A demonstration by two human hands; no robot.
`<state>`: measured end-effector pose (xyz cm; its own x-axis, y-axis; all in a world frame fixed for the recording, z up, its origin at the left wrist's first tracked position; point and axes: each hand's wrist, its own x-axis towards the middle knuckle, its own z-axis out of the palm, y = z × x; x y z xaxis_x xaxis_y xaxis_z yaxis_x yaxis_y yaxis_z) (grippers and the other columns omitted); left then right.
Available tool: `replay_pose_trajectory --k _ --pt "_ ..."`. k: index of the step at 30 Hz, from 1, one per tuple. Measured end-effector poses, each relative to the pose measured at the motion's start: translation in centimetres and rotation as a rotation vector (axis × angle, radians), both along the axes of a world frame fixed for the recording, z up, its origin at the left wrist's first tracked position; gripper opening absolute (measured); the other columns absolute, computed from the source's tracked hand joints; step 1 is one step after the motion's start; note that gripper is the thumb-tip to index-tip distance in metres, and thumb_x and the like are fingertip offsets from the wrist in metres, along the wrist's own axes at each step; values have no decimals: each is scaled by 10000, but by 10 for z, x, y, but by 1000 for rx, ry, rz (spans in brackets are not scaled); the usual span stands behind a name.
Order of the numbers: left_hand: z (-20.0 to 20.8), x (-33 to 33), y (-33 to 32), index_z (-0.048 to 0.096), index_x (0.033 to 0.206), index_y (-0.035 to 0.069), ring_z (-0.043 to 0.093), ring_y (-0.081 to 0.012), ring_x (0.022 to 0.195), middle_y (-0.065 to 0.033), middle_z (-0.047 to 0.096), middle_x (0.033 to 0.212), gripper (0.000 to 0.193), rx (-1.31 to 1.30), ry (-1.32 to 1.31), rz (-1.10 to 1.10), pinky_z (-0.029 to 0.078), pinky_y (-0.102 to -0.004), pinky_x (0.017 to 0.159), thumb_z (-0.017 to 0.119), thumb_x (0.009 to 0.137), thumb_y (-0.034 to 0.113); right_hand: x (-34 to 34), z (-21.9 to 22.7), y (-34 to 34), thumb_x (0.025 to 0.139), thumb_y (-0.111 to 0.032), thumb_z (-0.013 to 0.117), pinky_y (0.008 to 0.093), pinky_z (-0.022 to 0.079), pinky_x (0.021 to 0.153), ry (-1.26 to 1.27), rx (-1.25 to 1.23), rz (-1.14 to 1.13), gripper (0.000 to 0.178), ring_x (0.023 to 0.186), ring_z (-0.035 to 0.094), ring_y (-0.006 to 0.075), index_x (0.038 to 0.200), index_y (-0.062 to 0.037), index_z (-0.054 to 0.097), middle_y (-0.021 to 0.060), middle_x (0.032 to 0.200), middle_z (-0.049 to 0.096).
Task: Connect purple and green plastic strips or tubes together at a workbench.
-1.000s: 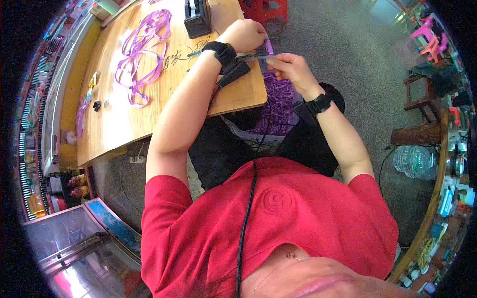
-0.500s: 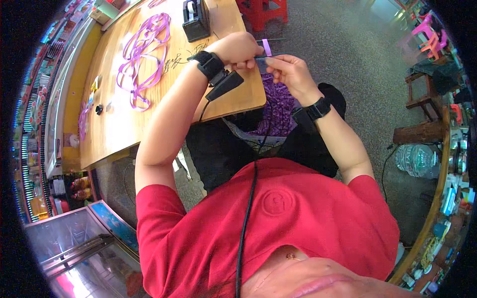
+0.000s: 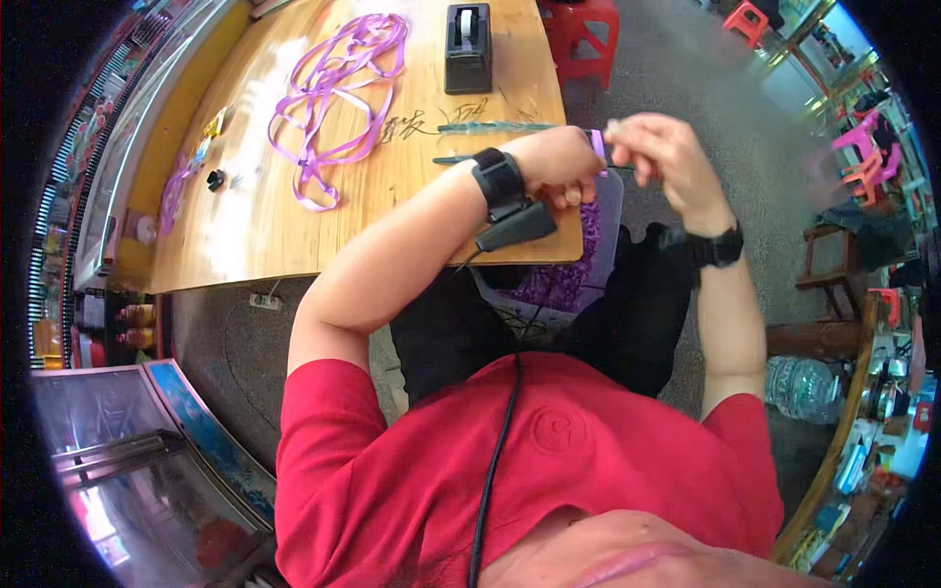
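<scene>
My left hand [image 3: 561, 162] is closed at the table's right edge, with a short loop of purple ribbon [image 3: 597, 144] at its fingertips. Two thin, dark, pointed rods [image 3: 490, 127] stick out leftward from behind that hand, over the tabletop; their kind is unclear, and the hand hides their middle. My right hand [image 3: 671, 162] hovers just right of the ribbon, thumb and fingers pinched together and slightly blurred. Whatever those fingers hold, if anything, is too small to name. Below both hands, a clear plastic bin [image 3: 610, 211] holds a heap of purple ribbon pieces [image 3: 559, 284].
On the wooden table [image 3: 265, 230] lie a tangled long purple ribbon [image 3: 314, 113], a black tape dispenser [image 3: 469, 59] and a small black piece [image 3: 216, 179]. A red plastic stool [image 3: 586, 39] stands beyond. To the right are a wooden stool [image 3: 828, 263] and a large water bottle [image 3: 806, 389].
My right hand has drawn up and right, off the ribbon it was touching. The view has shifted, and the pointed rods now show left of my left hand.
</scene>
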<state>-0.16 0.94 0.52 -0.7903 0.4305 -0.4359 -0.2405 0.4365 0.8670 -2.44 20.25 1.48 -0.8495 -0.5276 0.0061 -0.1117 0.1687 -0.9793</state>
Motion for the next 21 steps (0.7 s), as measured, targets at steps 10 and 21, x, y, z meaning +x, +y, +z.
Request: replay_pose_trajectory --k 10,21 --pt "-23 -11 2 712 728 29 635 -191 465 -92 689 649 305 2 157 -65 510 -348 424 466 870 142 -117 22 -147 904 -311 695 154 296 419 -41 110 105 258 491 360 -12 974 -63 704 -48 823 673" --pt "-6 -1 -3 719 723 16 632 -206 454 -115 675 616 296 -55 122 -62 500 -362 415 450 826 83 -144 11 -175 874 -252 740 136 243 360 -250 158 15 225 435 303 -21 984 -63 689 -25 816 686"
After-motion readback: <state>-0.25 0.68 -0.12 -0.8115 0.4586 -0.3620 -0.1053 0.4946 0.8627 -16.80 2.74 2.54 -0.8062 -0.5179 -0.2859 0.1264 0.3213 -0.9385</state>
